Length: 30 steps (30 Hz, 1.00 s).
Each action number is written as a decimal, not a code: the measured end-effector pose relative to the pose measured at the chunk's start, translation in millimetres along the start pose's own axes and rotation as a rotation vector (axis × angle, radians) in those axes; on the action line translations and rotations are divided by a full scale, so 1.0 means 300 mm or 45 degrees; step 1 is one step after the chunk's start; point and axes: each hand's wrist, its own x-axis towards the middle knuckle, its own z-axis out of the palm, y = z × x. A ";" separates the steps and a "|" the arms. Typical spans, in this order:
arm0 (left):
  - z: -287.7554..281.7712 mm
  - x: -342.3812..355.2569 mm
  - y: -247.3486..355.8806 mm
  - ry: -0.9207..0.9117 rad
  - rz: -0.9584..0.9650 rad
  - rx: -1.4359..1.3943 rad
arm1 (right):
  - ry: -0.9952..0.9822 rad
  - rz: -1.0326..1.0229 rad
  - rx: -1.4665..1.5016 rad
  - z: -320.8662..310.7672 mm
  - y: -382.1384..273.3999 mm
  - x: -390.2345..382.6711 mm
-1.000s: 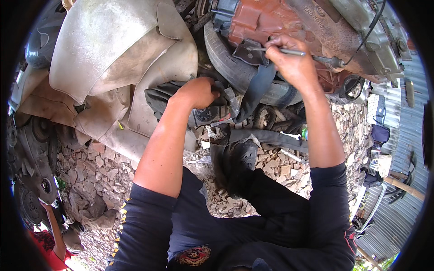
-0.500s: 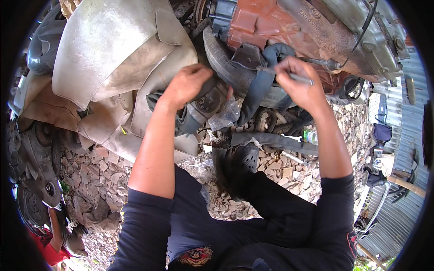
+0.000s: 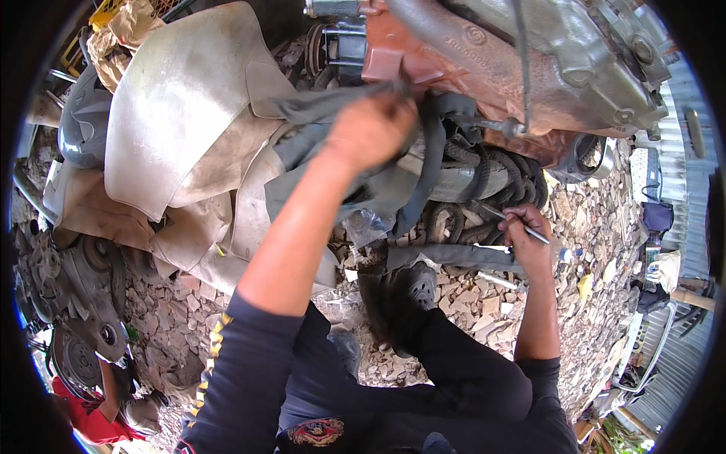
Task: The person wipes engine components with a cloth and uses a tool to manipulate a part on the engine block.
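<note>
My left hand (image 3: pixel 370 129) is smeared by motion beside the reddish-brown engine block. Its fingers look closed on a dark grey sheet of fabric or leather (image 3: pixel 321 106), which stretches left from it in folds. A dark strip of similar material (image 3: pixel 429 170) hangs just right of that hand. Lower and farther right, my right hand (image 3: pixel 527 231) grips a slim silver metal tool (image 3: pixel 538 233). The tool's thin end points left, over black ribbed hoses (image 3: pixel 522 178); whether it is a blade I cannot tell. A crumpled clear plastic bag (image 3: pixel 368 225) lies below the grey sheet.
The reddish-brown engine block (image 3: pixel 439 49) stands at the far side. A large pale panel (image 3: pixel 178 113) leans at left, with metal machine parts (image 3: pixel 87 287) nearer. Stone rubble (image 3: pixel 484 299) covers the ground. Corrugated metal (image 3: pixel 684 318) borders the right. A person in red (image 3: pixel 91 416) is at lower left.
My left hand has moved right and up, drawing the grey sheet with it. My right hand, with the tool, has dropped down and away from the dark strip. The view has shifted slightly.
</note>
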 end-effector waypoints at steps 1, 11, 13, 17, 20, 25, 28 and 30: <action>0.059 0.016 0.045 -0.157 -0.077 0.465 | 0.006 0.026 0.008 -0.004 0.003 -0.004; 0.063 0.100 -0.036 -0.465 0.158 0.780 | 0.048 0.104 0.237 -0.038 0.055 0.001; 0.033 0.099 -0.065 -0.520 0.243 0.736 | 0.038 0.114 0.252 -0.042 0.049 0.009; 0.001 0.023 -0.078 -0.473 0.353 0.482 | 0.055 0.114 0.251 -0.068 0.054 0.012; 0.065 -0.013 -0.047 -0.145 0.386 0.708 | 0.060 0.151 0.225 -0.069 0.060 -0.002; 0.101 0.075 0.021 -0.372 0.084 0.843 | 0.105 0.240 0.229 -0.063 0.101 -0.010; 0.093 0.087 0.028 -0.393 0.092 0.756 | 0.076 0.230 0.260 -0.049 0.085 0.005; 0.054 0.067 0.009 -0.527 0.215 0.685 | 0.052 0.172 0.294 -0.032 0.093 0.016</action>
